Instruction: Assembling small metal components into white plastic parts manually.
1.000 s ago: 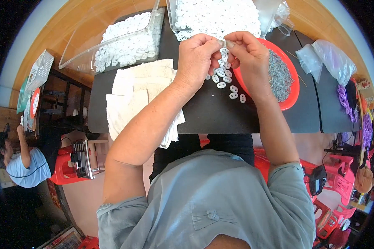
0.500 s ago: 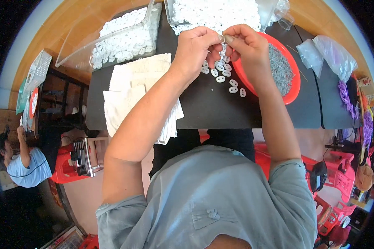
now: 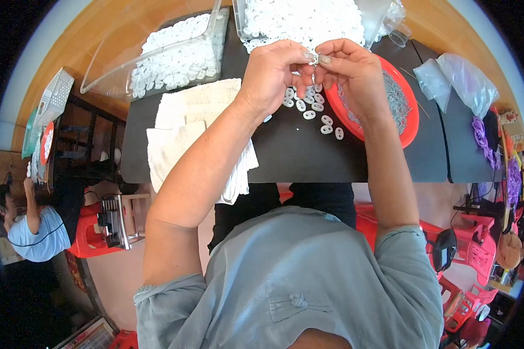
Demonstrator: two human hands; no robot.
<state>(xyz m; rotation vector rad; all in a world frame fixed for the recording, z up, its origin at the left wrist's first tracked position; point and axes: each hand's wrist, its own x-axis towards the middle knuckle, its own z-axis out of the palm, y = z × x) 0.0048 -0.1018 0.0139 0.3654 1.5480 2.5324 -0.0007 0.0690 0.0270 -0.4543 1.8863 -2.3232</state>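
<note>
Over the table, my left hand (image 3: 269, 75) and my right hand (image 3: 355, 72) meet fingertip to fingertip, both closed in a pinch. Between them is a small white piece (image 3: 313, 59), partly covered by the fingers; its exact shape is hard to make out. Just below the hands lie several loose white oval pieces with two holes (image 3: 309, 115). My right hand and wrist hang over a red basin (image 3: 414, 125), which holds a heap of small grey metal pieces (image 3: 397, 103).
Clear plastic bins of white pieces stand at the far left (image 3: 177, 58) and far middle (image 3: 303, 20). Folded cream cloths (image 3: 183, 128) overlap the table's near edge. Plastic bags (image 3: 466, 81) and purple cord (image 3: 482, 136) lie right. Another person (image 3: 38, 230) sits at far left.
My hands stay together, with the fingertips slightly lower and the right fingers shifted around the small piece. The view has tilted a little. Loose pieces and basin stay in place.
</note>
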